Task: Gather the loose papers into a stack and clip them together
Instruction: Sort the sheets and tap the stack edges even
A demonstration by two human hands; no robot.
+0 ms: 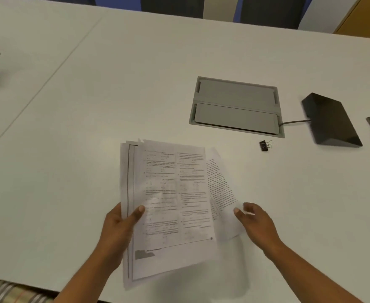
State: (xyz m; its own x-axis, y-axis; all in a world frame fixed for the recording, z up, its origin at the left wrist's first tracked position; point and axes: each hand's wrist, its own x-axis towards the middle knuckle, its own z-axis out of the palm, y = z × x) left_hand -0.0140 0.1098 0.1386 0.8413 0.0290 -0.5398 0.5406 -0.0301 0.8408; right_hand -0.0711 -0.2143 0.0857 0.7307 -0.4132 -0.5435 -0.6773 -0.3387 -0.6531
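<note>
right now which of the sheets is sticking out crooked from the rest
The rightmost sheet, a page of dense text fanned out at an angle by the right hand. The other papers lie roughly squared together in the left hand.

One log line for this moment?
stage: gathering | left hand: gripping papers | right hand: nudging skewed sheet | binder clip: untouched on table

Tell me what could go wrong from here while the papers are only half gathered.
1. The left hand pinches the papers at one edge only, and they are fanned out, so sheets may slide apart or drop.
2. One angled sheet sticks out to the right near the right hand; clipping now would likely miss or crease it.
3. The binder clip lies apart on the table, so reaching for it would leave the uneven stack held by one hand.
</note>
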